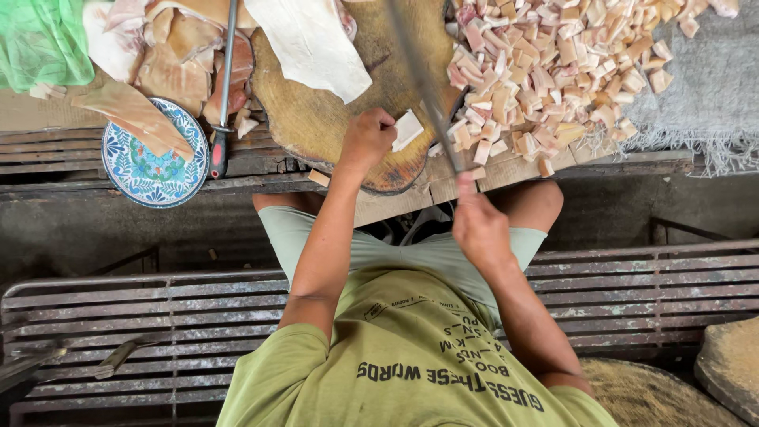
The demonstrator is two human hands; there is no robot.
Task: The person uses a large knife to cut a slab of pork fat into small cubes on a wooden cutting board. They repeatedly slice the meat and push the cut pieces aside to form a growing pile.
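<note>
The right hand (pixel 478 229) is closed around the handle of a long knife (pixel 423 83), whose blurred blade runs up and away across the round wooden chopping block (pixel 316 119). The left hand (pixel 368 138) is curled with its fingertips pinching a small pale piece of meat (pixel 408 129) flat against the block, just beside the blade. Both forearms reach forward from a green shirt (pixel 411 356) and light shorts, above a rusty metal grate (pixel 142 316).

On the block beyond the left hand lies a large pale slab of skin (pixel 312 43). To the right of the blade, a heap of diced pieces (pixel 553 63) spreads over the boards and onto a grey cloth (pixel 711 87).

Left of the block, a sharpening steel with a red handle (pixel 221 95) lies across more uncut slabs (pixel 170 55), and a blue patterned plate (pixel 154 162) carries one strip. A green net bag (pixel 39 39) sits in the far left corner.
</note>
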